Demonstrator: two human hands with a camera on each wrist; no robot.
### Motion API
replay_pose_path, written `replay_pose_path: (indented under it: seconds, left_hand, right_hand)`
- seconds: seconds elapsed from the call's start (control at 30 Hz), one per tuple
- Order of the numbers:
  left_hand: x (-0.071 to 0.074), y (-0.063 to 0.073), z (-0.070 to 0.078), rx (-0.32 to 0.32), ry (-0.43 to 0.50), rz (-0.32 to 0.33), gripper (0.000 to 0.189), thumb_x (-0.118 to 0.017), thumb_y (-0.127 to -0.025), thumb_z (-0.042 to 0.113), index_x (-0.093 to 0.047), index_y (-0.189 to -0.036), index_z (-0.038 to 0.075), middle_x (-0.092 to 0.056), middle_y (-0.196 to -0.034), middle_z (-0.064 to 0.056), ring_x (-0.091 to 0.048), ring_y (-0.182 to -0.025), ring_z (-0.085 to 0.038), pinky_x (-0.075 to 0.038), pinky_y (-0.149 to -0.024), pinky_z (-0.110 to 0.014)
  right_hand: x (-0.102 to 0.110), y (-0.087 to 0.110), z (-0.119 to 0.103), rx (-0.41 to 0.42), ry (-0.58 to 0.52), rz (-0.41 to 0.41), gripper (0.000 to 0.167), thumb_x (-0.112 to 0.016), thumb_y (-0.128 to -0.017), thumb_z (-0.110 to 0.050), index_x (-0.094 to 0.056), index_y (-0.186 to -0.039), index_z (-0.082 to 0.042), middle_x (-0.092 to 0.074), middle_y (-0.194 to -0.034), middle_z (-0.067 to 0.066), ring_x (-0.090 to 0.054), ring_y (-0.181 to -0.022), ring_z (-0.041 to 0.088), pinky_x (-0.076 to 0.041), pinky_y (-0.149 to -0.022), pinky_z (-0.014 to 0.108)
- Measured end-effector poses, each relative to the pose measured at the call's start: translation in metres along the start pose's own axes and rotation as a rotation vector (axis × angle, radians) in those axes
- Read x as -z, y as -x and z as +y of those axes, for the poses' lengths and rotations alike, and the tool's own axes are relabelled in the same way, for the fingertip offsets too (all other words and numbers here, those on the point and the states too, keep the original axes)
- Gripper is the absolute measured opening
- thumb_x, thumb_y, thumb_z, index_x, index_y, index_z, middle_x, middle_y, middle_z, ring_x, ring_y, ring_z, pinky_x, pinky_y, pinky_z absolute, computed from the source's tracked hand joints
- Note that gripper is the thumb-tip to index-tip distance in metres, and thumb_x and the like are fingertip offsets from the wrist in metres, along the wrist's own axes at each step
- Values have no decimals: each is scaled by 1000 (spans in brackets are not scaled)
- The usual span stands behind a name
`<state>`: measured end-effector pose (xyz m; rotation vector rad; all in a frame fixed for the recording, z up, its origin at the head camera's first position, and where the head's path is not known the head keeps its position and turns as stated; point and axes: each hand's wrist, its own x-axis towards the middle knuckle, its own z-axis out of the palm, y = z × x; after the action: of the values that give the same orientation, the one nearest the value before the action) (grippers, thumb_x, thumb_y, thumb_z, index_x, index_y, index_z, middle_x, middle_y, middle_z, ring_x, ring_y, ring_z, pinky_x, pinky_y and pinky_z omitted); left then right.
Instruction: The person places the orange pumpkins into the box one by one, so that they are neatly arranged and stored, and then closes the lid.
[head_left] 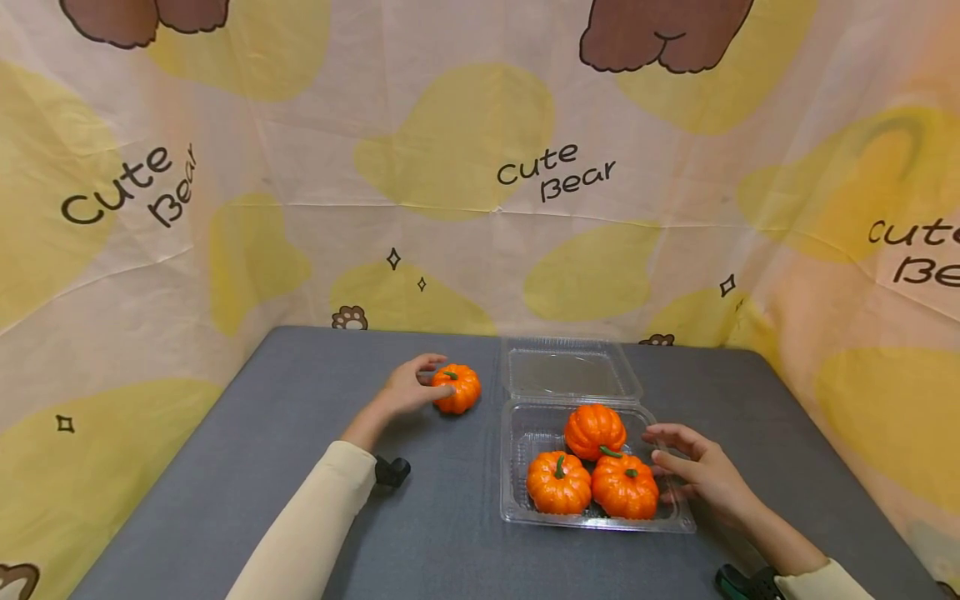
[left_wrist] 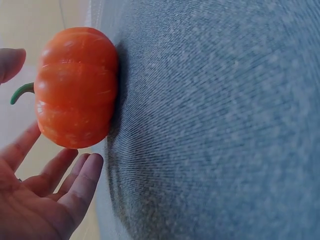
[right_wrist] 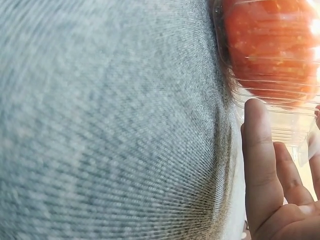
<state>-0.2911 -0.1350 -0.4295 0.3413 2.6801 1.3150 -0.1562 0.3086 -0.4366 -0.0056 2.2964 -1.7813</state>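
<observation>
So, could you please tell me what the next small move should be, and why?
Probably close the left hand around the lone pumpkin on the table: thumb and fingers look spread about it, not gripping, and the open container, holding three pumpkins, has room.

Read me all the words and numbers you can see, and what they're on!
"cute Bear": on the left cloth wall.
"cute Bear": on the back cloth wall.
"cute Be": on the right cloth wall, cut off by the picture's edge.
Too small to read: a dark mark low in the right wrist view.
No numbers, and no words I can see on the pumpkins or clear box.
</observation>
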Motion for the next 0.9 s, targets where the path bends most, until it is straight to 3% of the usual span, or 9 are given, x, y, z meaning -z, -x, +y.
replay_pose_path:
  seconds: [0.27, 0.9]
  left_hand:
    - [-4, 0, 1, -33, 19, 9, 56, -73, -82, 25, -53, -132, 9, -55, -135, -18, -56, -122, -37, -47, -100, -47]
    - [-10, -1, -1, 7, -39, 32, 56, -73, -83, 32, -54, -131, 10, -57, -131, -17, -54, -121, -33, -46, -100, -48]
  right_hand:
    - [0, 0, 0, 5, 10, 3, 48, -60, -95, -19, -42, -136, -1, -63, -115, -17, -68, -89, 17, -59, -63, 45]
    - [0, 1, 0, 5, -4, -2, 46, -59, -96, -20, -44, -136, -3, -63, -116, -17, -68, -89, 17, -59, -64, 45]
